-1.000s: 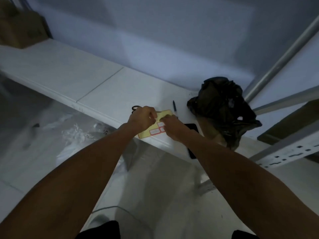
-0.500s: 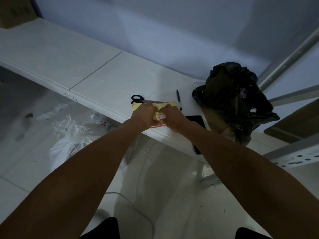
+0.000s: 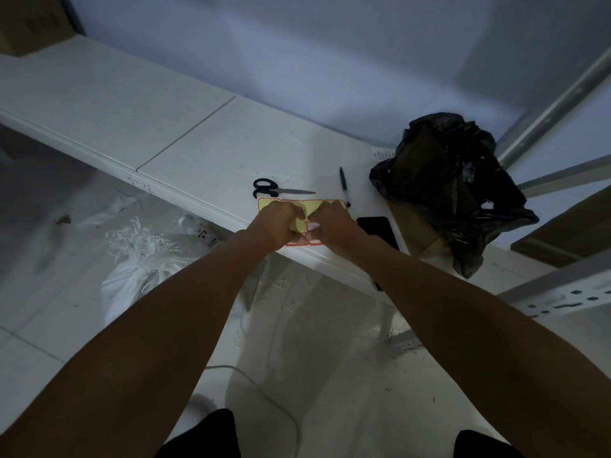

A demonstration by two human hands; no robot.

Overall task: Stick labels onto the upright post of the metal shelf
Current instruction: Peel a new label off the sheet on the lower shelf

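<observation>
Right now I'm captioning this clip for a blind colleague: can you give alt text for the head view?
Two hands, left hand and right hand, work together on a yellow label sheet lying on a white shelf. Scissors, a pen, a dark phone and a black plastic bag lie nearby.

No legible text, perhaps from dimness.

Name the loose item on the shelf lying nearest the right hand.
The black phone, flat beside the right hand; the pen and scissors lie farther back.
</observation>
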